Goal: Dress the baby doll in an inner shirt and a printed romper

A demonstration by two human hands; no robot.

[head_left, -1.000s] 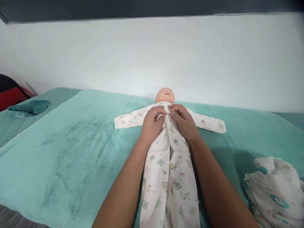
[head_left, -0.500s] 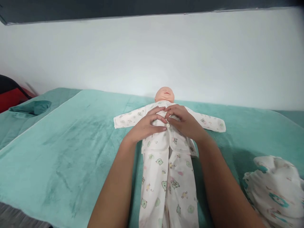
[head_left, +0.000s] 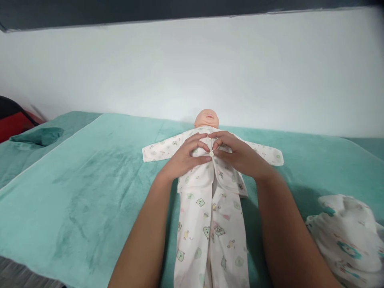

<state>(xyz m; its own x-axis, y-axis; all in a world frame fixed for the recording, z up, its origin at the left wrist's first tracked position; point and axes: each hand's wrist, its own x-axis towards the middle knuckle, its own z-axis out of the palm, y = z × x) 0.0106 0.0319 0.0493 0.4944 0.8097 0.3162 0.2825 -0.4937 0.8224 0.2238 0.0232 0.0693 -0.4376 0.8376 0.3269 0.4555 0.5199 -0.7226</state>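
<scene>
A baby doll (head_left: 207,118) lies on its back, arms spread sideways, its head toward the wall. It wears a white printed jacket (head_left: 196,182) and matching trousers (head_left: 196,236). At the middle of the chest, the fingers of my left hand (head_left: 187,155) and my right hand (head_left: 235,151) meet at the jacket's front edge. A small pale button (head_left: 211,153) shows between the fingertips. Both hands pinch the fabric around it, thumbs and forefingers close together. Below the button the jacket's front edges part slightly. The doll's hands and feet are not visible.
Green plush cloth (head_left: 99,192) covers the surface under the doll. A crumpled white printed cloth (head_left: 348,236) sits at the right. A red and black object (head_left: 15,120) stands at the far left, near a folded green piece (head_left: 37,136). The white wall (head_left: 192,68) rises behind.
Both hands have shifted slightly down the jacket front, from near the neck to a button lower on the chest. My left wrist has swung outward to the left. The doll stays in place.
</scene>
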